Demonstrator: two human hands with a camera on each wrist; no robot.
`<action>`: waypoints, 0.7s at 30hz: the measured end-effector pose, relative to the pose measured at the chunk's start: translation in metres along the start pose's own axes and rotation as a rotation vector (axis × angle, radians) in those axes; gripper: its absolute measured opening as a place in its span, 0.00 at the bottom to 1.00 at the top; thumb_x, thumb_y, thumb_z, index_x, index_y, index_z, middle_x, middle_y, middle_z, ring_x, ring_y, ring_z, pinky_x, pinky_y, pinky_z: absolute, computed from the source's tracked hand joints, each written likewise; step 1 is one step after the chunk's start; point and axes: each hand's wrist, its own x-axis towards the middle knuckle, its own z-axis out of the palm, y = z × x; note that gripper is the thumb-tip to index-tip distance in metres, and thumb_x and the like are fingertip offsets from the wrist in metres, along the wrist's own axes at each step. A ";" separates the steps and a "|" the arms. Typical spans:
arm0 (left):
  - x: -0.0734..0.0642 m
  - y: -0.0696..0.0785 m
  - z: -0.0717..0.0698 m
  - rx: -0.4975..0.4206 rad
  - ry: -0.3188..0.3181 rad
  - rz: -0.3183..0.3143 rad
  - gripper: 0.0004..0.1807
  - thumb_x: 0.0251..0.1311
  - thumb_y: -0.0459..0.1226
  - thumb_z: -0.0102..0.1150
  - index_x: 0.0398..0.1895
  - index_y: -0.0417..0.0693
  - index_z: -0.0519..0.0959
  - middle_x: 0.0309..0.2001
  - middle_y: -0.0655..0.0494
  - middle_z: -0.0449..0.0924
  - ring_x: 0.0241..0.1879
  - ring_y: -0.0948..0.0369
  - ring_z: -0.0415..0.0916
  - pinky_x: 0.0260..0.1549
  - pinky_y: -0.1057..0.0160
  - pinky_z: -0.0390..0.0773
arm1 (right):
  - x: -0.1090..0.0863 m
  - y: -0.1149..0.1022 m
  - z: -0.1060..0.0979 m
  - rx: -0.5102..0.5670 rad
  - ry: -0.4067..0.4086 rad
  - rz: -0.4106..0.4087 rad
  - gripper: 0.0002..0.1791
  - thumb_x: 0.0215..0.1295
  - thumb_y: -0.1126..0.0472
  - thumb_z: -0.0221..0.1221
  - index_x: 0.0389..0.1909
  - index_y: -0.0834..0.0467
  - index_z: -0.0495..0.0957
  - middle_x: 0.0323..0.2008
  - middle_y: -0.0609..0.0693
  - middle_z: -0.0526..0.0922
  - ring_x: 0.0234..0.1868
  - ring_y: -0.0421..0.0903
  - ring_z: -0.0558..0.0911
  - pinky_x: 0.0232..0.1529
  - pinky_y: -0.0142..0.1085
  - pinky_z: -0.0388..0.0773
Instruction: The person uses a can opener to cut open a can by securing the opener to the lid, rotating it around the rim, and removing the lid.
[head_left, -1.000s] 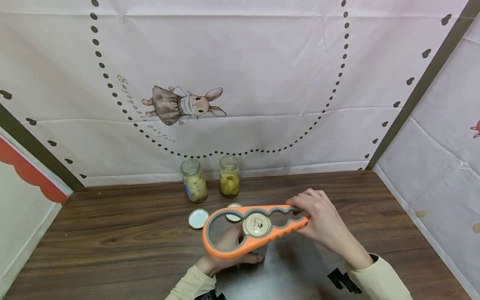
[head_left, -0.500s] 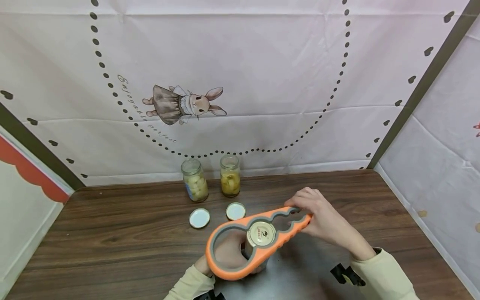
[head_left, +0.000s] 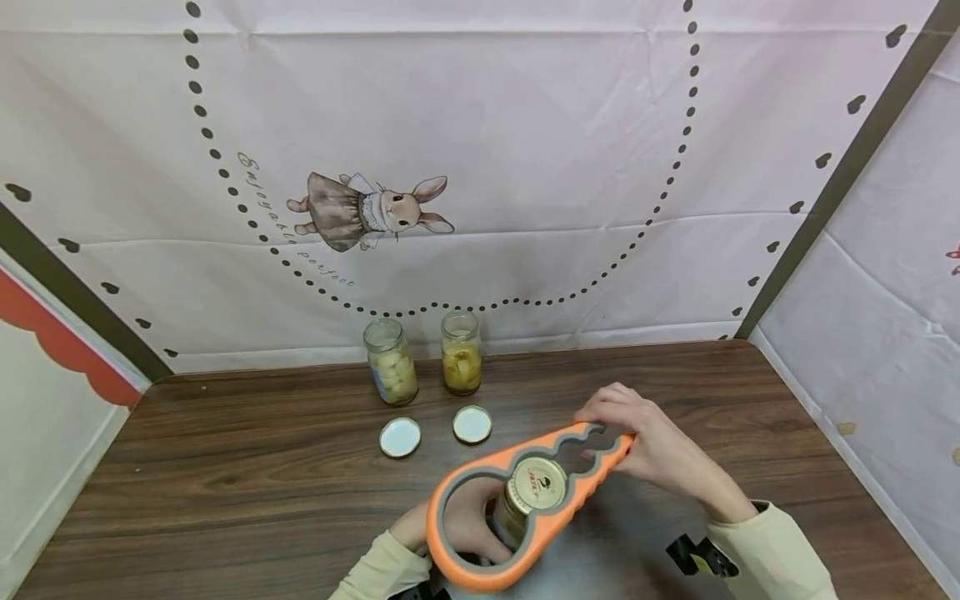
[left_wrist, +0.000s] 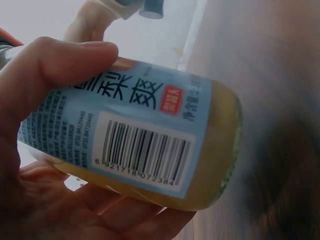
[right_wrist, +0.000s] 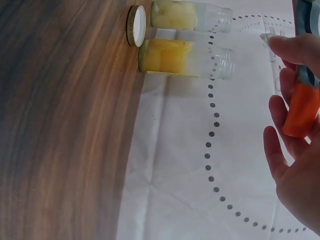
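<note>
A glass jar (left_wrist: 145,120) with a pale blue label is gripped by my left hand (head_left: 468,518), thumb on one side and fingers beneath it in the left wrist view. Its gold lid (head_left: 540,483) sits between the wavy grey inner edges of an orange and grey jar opener (head_left: 487,578). My right hand (head_left: 641,435) holds the opener's handle ends at the right, its thumb and fingers around the orange grip in the right wrist view. The opener's wide loop lies over my left hand, partly covering it. In the left wrist view, the jar's base is turned toward the table.
Two lidless jars, one with pale pieces (head_left: 393,371) and one with yellow pieces (head_left: 461,367), stand at the table's back edge. Before them lie two lids, a left one (head_left: 400,437) and a right one (head_left: 472,424), white insides up. A printed cloth (head_left: 562,167) hangs behind.
The opener's loop has swung down and to the right, uncovering the right loose lid. The gripped jar has shifted right and nearer, and my right hand has moved slightly right.
</note>
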 end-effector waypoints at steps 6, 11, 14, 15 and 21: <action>-0.016 -0.011 -0.007 0.335 0.191 -0.080 0.25 0.56 0.33 0.66 0.58 0.39 0.74 0.53 0.52 0.78 0.52 0.61 0.74 0.57 0.58 0.71 | -0.014 0.000 -0.003 0.049 0.097 0.107 0.23 0.46 0.67 0.74 0.44 0.47 0.81 0.39 0.38 0.79 0.40 0.39 0.74 0.37 0.36 0.75; -0.020 -0.013 -0.008 0.311 0.339 -0.233 0.27 0.45 0.24 0.71 0.52 0.38 0.76 0.46 0.52 0.80 0.45 0.62 0.76 0.50 0.63 0.73 | -0.026 -0.002 -0.006 -0.035 0.192 0.283 0.23 0.43 0.70 0.75 0.40 0.49 0.81 0.34 0.38 0.78 0.33 0.39 0.73 0.32 0.35 0.73; -0.021 -0.011 -0.008 0.322 0.392 -0.278 0.27 0.43 0.24 0.71 0.52 0.39 0.77 0.44 0.55 0.81 0.45 0.61 0.77 0.50 0.65 0.72 | -0.032 -0.005 -0.008 -0.133 0.243 0.377 0.22 0.41 0.71 0.76 0.38 0.52 0.81 0.30 0.38 0.76 0.29 0.39 0.70 0.28 0.34 0.70; -0.021 -0.011 -0.009 0.316 0.399 -0.284 0.26 0.44 0.24 0.70 0.51 0.39 0.77 0.44 0.55 0.81 0.45 0.61 0.77 0.51 0.65 0.72 | -0.034 -0.005 -0.008 -0.169 0.255 0.399 0.21 0.40 0.71 0.76 0.37 0.53 0.82 0.28 0.38 0.75 0.28 0.38 0.70 0.27 0.34 0.70; -0.020 -0.014 -0.013 0.316 0.433 -0.268 0.28 0.42 0.22 0.70 0.51 0.41 0.77 0.44 0.54 0.81 0.47 0.59 0.76 0.54 0.62 0.69 | -0.044 -0.008 -0.010 -0.337 0.302 0.502 0.20 0.36 0.70 0.74 0.34 0.55 0.82 0.23 0.40 0.74 0.23 0.38 0.68 0.22 0.35 0.66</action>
